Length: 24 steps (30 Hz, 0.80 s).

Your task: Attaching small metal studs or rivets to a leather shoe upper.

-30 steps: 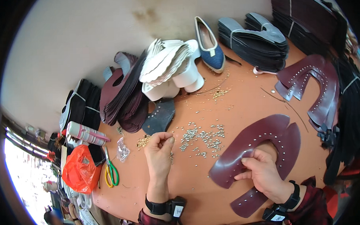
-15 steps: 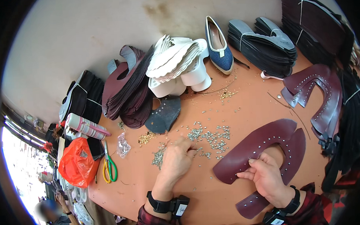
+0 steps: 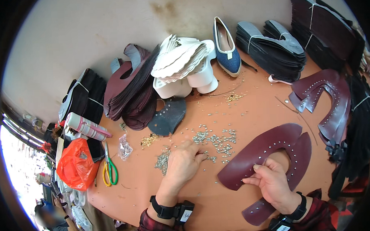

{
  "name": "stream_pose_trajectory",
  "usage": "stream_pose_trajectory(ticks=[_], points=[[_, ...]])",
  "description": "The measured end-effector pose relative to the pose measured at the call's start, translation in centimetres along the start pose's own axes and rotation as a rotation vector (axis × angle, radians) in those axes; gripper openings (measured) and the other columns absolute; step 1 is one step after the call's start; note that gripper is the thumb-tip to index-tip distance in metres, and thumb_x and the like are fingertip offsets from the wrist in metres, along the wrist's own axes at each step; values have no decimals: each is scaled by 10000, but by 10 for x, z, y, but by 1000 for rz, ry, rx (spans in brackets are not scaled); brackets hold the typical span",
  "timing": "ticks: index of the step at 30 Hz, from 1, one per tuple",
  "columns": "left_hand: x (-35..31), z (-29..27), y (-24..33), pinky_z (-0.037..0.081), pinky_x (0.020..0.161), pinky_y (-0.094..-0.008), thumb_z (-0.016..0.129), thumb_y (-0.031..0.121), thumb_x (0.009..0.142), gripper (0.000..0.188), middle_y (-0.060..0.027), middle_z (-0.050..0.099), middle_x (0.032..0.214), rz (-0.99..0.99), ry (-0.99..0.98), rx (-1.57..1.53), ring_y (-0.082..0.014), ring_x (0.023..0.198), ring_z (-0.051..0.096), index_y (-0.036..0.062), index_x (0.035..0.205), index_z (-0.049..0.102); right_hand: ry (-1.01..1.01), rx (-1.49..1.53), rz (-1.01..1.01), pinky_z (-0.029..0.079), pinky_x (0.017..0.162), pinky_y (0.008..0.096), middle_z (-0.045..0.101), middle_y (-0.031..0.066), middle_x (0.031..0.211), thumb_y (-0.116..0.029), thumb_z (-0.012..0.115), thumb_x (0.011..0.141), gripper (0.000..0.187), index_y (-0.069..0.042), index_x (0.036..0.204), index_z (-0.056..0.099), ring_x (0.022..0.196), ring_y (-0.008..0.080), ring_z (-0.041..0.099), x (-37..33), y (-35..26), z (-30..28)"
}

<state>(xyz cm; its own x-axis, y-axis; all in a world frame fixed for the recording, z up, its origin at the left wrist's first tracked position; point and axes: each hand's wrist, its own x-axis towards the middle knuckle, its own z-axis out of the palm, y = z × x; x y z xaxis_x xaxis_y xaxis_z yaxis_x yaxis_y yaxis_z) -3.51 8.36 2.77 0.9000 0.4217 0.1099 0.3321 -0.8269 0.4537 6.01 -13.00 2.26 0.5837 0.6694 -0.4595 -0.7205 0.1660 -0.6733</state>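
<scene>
Here your left hand (image 3: pixel 182 163) lies on the table (image 3: pixel 250 109), fingers curled down into the scattered studs (image 3: pixel 216 141); whether it pinches one I cannot tell; your right hand (image 3: pixel 271 181) grips the maroon upper (image 3: pixel 271 147) by its inner edge, just right of the studs.

Left hand (image 3: pixel 182 162) lies palm-down with fingers curled forward, right hand (image 3: pixel 271 181) pinches, thumb and forefinger closed
</scene>
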Motion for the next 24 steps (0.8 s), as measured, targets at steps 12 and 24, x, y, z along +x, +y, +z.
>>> stream_pose_trajectory(ticks=[12,24], points=[[2,6,0,427,620,-395,595,72,729,77,-135,526,778,130,53,218,-326,710,528,18,744,543,11,-19,-70,539,686,293,493,18,726,-61,487,867,91,26,841,491,673,99,550,2,6,0],[-11,33,93,429,659,-289,563,-48,743,66,-110,500,844,221,71,-574,-222,769,515,-2,789,550,-41,-43,-227,518,649,242,532,29,769,-67,486,869,103,30,903,486,683,62,531,4,13,-2]])
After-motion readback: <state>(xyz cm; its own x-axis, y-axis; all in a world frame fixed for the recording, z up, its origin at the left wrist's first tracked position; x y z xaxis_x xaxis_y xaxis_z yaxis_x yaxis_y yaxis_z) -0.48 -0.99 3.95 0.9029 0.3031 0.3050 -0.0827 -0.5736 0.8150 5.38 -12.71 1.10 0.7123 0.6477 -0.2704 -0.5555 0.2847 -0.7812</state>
